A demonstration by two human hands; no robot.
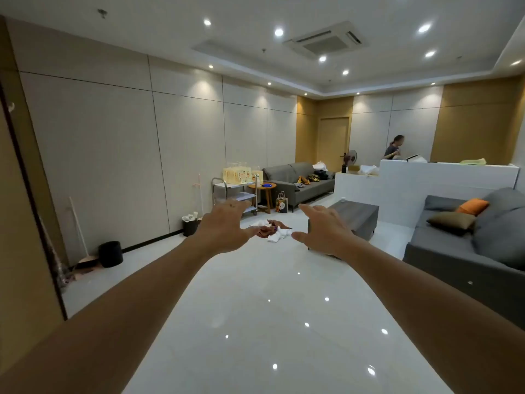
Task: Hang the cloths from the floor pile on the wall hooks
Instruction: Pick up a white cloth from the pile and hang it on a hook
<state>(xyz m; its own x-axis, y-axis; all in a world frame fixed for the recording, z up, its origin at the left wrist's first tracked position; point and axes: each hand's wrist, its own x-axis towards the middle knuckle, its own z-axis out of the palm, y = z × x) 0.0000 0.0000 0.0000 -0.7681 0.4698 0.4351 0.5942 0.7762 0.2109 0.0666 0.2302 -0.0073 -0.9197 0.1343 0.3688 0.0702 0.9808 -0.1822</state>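
Left hand (224, 227): I hold it out empty, fingers (241, 204) spread.
Right hand (324, 227): same, spread, holding nothing.
Pile: crumpled white and brown cloths (274, 229) on the glossy white floor (255, 308), well beyond both fingertips, lying crosswise between them.
Nearer hand: neither, I judge.

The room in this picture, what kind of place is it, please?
Probably an office lounge or reception room, not a home. A grey sofa stands by the far wall, a white counter divides the room, and a ceiling air-conditioning unit hangs overhead.
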